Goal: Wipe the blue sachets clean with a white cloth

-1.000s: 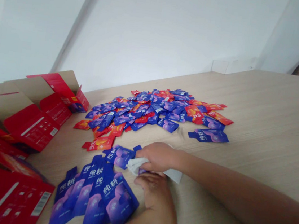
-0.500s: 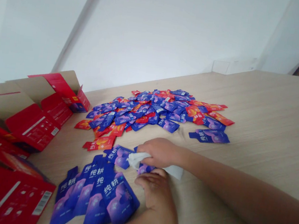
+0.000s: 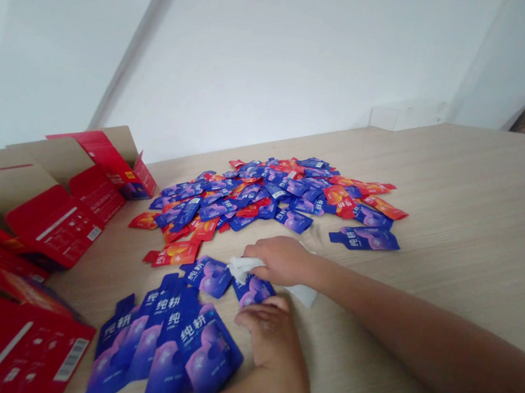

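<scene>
Head view: a plain white wall stands behind a broad, pale wood-grain table. Open red cardboard boxes with tan insides line the table's left side, the nearest cut off by the frame edge. A loose pile of flat, glossy blue-purple and red-orange pouches lies across the middle of the table, overlapping in mixed directions. Nearer, beside the boxes, an overlapping fan of flat blue-purple spouted pouches lies face up.

The bare right hand reaches in from the right, its fingers closed around a crumpled white cloth or tissue; one pale end spreads out beneath the wrist. The bare left hand enters from below, its fingers bent narrowly and holding the near end of one flat blue-purple pouch. This pouch lies on the table between both hands, its upper part partly covered by the cloth and right fingers. Just left of it, a separate blue-purple pouch rests flat, face up.
</scene>
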